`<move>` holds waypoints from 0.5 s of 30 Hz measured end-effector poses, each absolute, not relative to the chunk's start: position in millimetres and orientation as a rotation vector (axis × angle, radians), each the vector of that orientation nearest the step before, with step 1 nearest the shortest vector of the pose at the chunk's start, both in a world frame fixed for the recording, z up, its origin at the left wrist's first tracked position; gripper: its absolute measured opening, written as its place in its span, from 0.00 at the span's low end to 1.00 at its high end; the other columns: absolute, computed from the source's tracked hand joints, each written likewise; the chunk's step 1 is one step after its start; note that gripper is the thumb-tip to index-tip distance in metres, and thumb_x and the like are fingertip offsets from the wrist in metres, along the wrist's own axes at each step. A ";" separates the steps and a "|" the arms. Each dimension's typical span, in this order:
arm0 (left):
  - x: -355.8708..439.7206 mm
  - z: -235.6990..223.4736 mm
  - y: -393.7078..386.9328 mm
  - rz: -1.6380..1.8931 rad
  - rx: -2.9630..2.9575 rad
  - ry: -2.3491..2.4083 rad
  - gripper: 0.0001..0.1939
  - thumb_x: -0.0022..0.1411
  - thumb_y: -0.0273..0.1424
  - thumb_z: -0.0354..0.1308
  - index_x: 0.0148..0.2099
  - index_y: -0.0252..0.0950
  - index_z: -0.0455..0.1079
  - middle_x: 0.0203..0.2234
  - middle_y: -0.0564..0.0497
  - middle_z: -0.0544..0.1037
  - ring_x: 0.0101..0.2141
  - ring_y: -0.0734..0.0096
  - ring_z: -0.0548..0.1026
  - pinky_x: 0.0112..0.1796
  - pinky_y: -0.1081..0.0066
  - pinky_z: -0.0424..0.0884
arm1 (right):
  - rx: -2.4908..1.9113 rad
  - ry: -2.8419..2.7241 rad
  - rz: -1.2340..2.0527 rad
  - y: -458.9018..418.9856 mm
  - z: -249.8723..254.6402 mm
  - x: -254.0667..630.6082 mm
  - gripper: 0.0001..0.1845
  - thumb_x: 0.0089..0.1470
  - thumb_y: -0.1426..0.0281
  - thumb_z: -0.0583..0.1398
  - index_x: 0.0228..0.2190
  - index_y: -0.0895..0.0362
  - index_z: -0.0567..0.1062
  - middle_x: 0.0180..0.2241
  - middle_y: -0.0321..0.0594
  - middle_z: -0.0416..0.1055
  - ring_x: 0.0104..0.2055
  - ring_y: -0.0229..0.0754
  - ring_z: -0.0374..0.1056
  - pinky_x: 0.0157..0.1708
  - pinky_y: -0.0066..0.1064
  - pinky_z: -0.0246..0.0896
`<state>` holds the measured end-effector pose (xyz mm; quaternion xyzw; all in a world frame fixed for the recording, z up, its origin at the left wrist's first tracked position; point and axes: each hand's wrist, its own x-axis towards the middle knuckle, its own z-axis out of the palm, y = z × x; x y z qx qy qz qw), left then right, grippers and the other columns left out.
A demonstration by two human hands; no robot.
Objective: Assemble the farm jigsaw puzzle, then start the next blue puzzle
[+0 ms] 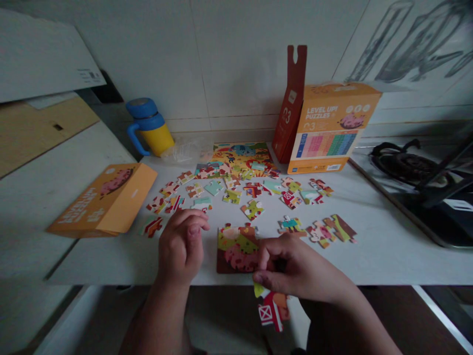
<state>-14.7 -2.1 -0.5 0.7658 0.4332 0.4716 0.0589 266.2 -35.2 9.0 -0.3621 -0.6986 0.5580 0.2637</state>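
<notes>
My right hand [291, 264] pinches a bit of jigsaw puzzle [270, 311] between thumb and fingers. It shows a red barn with a white cross and hangs past the front edge of the counter; whether it is one piece or a few joined is unclear. Just left of that hand lies a partly assembled puzzle [236, 249] with a pink pig, its right side partly covered by my fingers. My left hand [183, 244] rests on the other side of it, fingers loosely curled, nothing visible in them. Loose puzzle pieces [253, 209] are spread beyond both hands.
An orange puzzle box [328, 128] stands open at the back right. Another orange box part [107, 199] lies at the left. Behind are a blue and yellow flask [153, 130], clear plastic wrapping [188, 150] and a picture sheet [242, 154]. A gas stove [417, 182] borders the right.
</notes>
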 end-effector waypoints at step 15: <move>-12.6 3.7 -9.8 1.253 2.438 0.987 0.33 0.81 0.51 0.34 0.29 0.41 0.65 0.24 0.48 0.74 0.27 0.64 0.70 0.31 0.60 0.64 | -1.000 -1.945 1.562 -35.4 5.6 266.6 0.16 0.60 0.59 0.71 0.31 0.55 0.74 0.21 0.28 0.65 0.22 0.31 0.56 0.21 0.24 0.48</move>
